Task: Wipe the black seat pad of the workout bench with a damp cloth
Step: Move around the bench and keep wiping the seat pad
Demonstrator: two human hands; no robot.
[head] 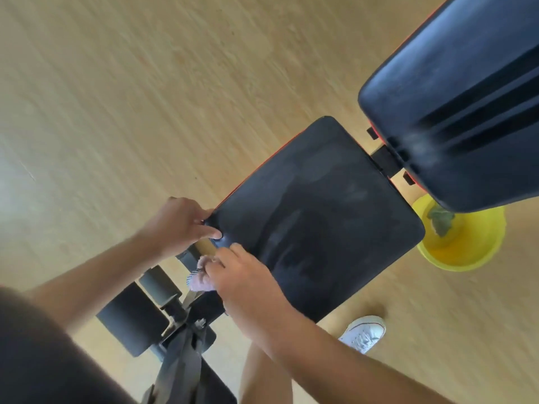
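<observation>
The black seat pad (318,217) of the workout bench fills the middle of the head view, with streaky wet marks on its surface. My left hand (180,225) grips the pad's near left corner, thumb pressed on top. My right hand (245,275) rests at the pad's near edge and is closed on a small pale cloth (199,277) that bunches out just off the edge, below the corner.
The bench's black back pad (455,103) rises at the upper right. A yellow basin (466,246) with a green rag (440,221) stands on the wooden floor beside the seat. Black foam rollers (131,316) and the bench frame lie below my hands. My white shoe (364,333) is near the seat.
</observation>
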